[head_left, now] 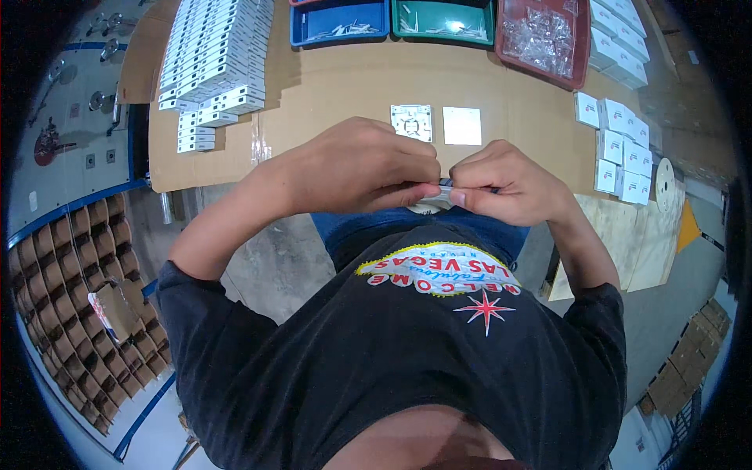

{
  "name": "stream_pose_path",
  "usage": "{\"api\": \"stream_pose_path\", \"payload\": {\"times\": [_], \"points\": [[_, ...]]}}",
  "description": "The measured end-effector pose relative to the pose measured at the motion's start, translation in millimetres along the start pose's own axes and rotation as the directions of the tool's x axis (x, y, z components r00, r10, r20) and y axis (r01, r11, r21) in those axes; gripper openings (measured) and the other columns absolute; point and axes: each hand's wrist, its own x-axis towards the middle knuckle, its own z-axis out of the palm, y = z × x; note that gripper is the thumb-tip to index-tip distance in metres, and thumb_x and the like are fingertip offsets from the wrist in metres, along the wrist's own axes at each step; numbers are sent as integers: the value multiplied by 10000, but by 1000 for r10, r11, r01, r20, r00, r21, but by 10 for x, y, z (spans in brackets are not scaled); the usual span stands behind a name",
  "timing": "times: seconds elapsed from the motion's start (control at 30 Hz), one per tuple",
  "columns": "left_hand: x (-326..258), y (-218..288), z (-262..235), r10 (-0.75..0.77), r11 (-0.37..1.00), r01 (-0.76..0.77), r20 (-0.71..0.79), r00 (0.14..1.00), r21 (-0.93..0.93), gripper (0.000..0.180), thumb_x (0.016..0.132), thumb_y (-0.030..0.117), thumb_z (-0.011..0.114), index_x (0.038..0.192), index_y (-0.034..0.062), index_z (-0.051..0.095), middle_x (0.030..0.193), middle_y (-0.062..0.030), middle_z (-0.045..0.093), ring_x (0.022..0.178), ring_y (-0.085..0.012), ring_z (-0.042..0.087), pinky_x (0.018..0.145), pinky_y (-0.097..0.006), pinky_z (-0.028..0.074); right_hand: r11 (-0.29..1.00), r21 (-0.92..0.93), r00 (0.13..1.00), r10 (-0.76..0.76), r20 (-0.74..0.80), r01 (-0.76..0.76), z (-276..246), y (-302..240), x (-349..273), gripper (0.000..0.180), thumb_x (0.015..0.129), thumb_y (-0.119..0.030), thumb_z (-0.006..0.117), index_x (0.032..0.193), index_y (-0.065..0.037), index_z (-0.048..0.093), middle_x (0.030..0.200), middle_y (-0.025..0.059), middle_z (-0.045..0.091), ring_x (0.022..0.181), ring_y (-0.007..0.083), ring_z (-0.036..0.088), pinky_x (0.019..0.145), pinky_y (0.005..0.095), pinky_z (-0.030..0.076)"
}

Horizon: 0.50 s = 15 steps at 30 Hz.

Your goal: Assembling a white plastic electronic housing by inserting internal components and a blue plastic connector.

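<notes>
My left hand [364,168] and my right hand [513,184] meet in front of my body, close to the near edge of the table. Both are closed, thumbs and fingers pinching a small pale strip [445,196] between them. Most of that strip is covered by the fingers, so its kind cannot be made out. Just beyond my hands, a white square frame with cut-outs and fittings [411,123] lies flat on the cardboard-covered table [337,94]. A plain white square plate [462,126] lies to its right, apart from it.
Tall stacks of white boxes [211,59] stand at the far left. Along the back sit a blue tray [296,35] and a green tray [446,40] with small pieces, and a red tray [540,76] of clear plastic bags. More white boxes [619,133] and a roll [665,185] are at right.
</notes>
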Motion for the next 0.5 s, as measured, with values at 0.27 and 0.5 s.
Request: {"api": "stream_pose_path", "payload": {"times": [0.27, 0.5], "points": [[-28, -57, 30, -13, 1000, 13, 6, 1000, -4, 165, 959, 200, 667, 897, 55, 619, 823, -92, 555, 751, -305, 593, 691, -407, 475, 998, 34, 999, 44, 14, -45, 5, 63, -28, 310, 977, -106, 618, 724, 9, 481, 580, 97, 392, 516, 201, 387, 525, 378, 327], [-294, -383, 221, -207, 977, 207, 16, 978, -39, 155, 952, 184, 683, 898, 44, 646, 853, -96, 616, 781, -304, 626, 699, -393, 489, 974, 123, 980, 195, -40, -189, -92, 212, -298, 345, 986, -97, 600, 682, -3, 467, 591, 82, 403, 511, 207, 418, 527, 373, 320]]}}
